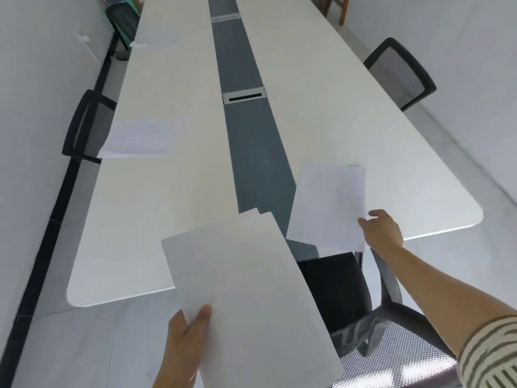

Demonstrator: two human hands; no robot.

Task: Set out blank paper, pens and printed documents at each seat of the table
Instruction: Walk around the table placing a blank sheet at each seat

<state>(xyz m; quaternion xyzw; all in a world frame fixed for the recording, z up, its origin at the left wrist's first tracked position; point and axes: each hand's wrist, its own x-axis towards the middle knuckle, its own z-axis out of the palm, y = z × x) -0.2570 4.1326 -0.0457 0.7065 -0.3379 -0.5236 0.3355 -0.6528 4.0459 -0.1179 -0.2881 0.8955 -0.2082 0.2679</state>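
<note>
My left hand grips a stack of blank white sheets by its near corner, held over the near end of the long white table. My right hand pinches the near right edge of a separate set of sheets, which sits low over the table's near right end, above the grey centre strip's edge. Whether it rests flat on the table I cannot tell. Two more sets of paper lie on the left side: one by the left chair, another farther back. No pens are visible.
A black mesh chair stands at the left side, another at the right, and a third sits just below my right arm at the near end. A grey strip with cable boxes runs down the table's middle. Walls close in on both sides.
</note>
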